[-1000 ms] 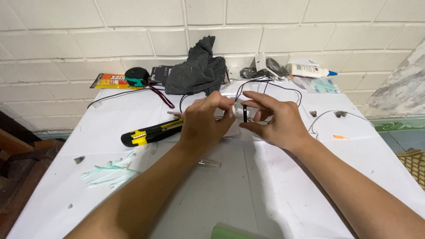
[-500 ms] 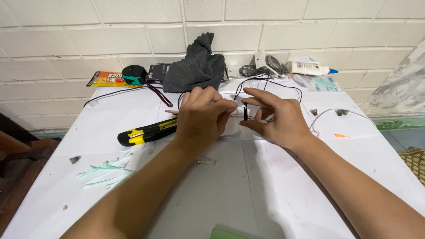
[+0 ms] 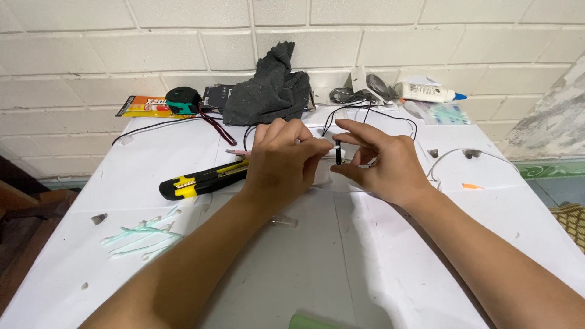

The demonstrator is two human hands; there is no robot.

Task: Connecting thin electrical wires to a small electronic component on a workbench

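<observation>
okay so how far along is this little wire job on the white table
Looks done: bits of pale green stripped sleeving lie to the left, and the yellow-and-black utility knife is set down. In hand: left hand and right hand pinch a small black piece on a thin black wire. Left: the white earphone cable lies untouched on the right; how near the piece is to finished, I cannot tell.
</observation>
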